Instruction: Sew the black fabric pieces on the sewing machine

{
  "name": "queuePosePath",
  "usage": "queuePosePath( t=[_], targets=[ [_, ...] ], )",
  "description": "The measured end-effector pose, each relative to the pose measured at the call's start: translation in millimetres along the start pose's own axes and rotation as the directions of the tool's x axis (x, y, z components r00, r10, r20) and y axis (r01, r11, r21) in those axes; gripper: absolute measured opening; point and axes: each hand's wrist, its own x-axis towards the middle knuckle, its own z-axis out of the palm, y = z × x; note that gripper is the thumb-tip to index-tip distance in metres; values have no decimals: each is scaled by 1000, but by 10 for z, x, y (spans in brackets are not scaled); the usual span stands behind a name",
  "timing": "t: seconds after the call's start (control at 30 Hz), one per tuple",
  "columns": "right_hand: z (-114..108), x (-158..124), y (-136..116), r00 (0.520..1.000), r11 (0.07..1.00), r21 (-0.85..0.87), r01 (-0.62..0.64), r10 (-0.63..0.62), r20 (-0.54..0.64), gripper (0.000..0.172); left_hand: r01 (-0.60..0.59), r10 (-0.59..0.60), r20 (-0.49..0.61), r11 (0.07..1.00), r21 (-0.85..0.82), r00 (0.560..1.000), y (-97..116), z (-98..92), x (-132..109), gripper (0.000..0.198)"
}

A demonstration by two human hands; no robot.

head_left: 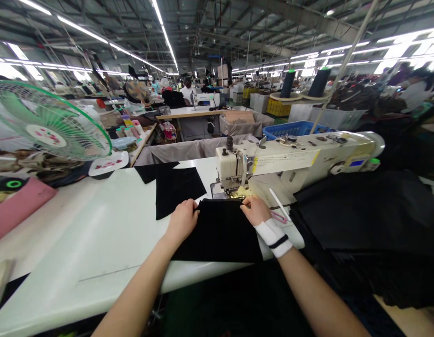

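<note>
A black fabric piece lies on the white sewing table in front of the sewing machine. My left hand grips the fabric's far left corner with curled fingers. My right hand, with a white wristband below it, pinches the fabric's far right edge just under the machine's needle area. Another black fabric piece lies flat on the table to the left of the machine.
A green fan stands at the table's left. A pink pad lies at the far left. A heap of black cloth fills the right side. A blue crate and grey bins sit behind; people work farther back.
</note>
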Motion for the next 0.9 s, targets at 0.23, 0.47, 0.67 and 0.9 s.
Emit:
queuePosePath(
  t=[0.23,0.47,0.67,0.9],
  targets=[
    [-58,-72,4,1000,953,304,6,-5,-6,13,-18,-62,-161,890,-455,985,-10,-96,-298,10],
    [-270,-406,-144,1000,847,531,0,9,-15,38,-44,-152,-123,445,-895,981,0,-382,-712,15],
    [-529,-633,-263,982,893,443,81,4,-187,31,-92,-215,-213,466,-880,953,110,-535,-885,13],
    [-589,-762,-280,941,696,700,-162,323,-103,38,-97,-336,-259,431,-897,906,230,-605,-974,11]
  ],
)
